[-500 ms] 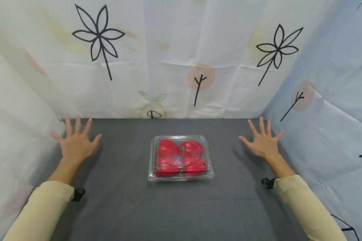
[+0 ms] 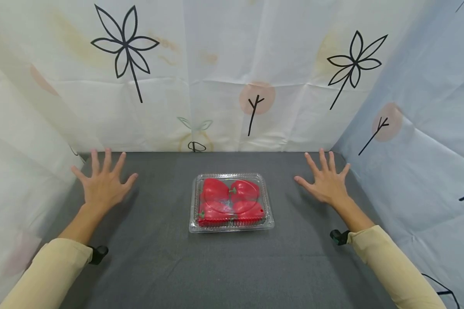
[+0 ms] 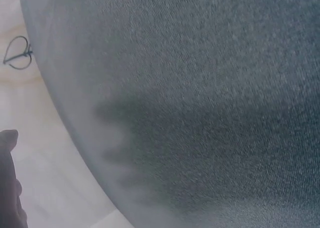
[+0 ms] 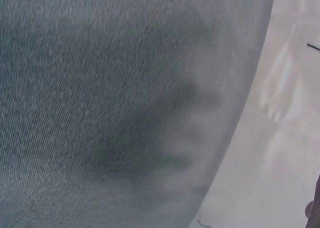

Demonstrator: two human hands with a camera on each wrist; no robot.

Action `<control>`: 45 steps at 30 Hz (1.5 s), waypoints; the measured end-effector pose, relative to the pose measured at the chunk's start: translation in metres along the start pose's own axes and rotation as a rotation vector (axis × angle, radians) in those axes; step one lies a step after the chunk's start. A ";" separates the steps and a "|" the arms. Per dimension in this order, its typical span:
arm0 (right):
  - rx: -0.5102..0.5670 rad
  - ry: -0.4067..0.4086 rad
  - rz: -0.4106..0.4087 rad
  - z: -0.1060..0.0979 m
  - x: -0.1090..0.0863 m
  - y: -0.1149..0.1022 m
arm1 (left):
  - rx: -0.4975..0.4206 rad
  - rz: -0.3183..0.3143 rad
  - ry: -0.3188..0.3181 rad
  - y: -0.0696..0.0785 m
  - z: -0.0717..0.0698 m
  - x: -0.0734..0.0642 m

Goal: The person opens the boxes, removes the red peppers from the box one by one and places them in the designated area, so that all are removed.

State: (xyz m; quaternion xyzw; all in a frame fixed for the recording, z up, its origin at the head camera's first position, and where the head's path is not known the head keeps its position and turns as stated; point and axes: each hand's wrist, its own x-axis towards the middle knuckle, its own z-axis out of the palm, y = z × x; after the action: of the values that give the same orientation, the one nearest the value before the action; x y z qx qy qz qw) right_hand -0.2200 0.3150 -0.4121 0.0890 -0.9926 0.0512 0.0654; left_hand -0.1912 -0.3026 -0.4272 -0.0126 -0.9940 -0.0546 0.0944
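A clear plastic clamshell box [image 2: 231, 202], lid closed over several red peppers [image 2: 230, 200], sits in the middle of a grey cloth-covered table [image 2: 232, 266]. My left hand [image 2: 103, 183] hovers over the table's far left with its fingers spread, holding nothing. On the far right my right hand [image 2: 325, 180] is spread the same way, also empty. Both hands are well apart from the box. The wrist views show only grey cloth [image 3: 210, 112] with hand shadows, plus a fingertip [image 3: 9, 138] at the left wrist view's edge.
White sheets printed with black flowers [image 2: 125, 43] wall in the table at the back and left; a bluish sheet [image 2: 421, 141] closes the right side. A dark strap [image 2: 99, 252] shows at each cream sleeve's cuff.
Both hands have shifted inward toward the box, the right one also slightly farther from me. The box has not moved.
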 end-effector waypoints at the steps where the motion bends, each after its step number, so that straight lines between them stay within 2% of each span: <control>1: -0.001 0.002 -0.008 -0.001 -0.001 -0.003 | -0.006 0.005 0.000 0.002 0.000 0.000; 7: -0.002 0.006 -0.055 -0.001 -0.004 -0.019 | -0.038 0.062 0.015 0.017 0.001 -0.005; 17: -0.008 0.019 -0.164 0.000 -0.011 -0.046 | -0.041 0.145 0.042 0.046 0.003 -0.014; 25: 0.023 0.036 -0.296 -0.002 -0.018 -0.072 | -0.088 0.210 0.043 0.066 0.007 -0.024; 31: 0.054 0.057 -0.484 -0.001 -0.025 -0.089 | -0.168 0.248 -0.021 0.082 0.011 -0.033; 36: 0.057 0.053 -0.643 0.002 -0.030 -0.103 | -0.234 0.269 -0.114 0.096 0.013 -0.040; 40: 0.049 0.035 -0.712 0.004 -0.036 -0.116 | -0.334 0.273 -0.181 0.106 0.014 -0.044; 45: 0.070 0.052 -0.797 0.007 -0.041 -0.129 | -0.513 0.280 -0.284 0.114 0.017 -0.051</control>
State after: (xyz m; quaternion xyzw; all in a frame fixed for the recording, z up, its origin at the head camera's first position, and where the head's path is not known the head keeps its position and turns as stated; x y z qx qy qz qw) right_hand -0.1576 0.1945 -0.4134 0.4680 -0.8758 0.0579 0.1023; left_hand -0.1408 -0.1883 -0.4414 -0.1799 -0.9397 -0.2873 -0.0449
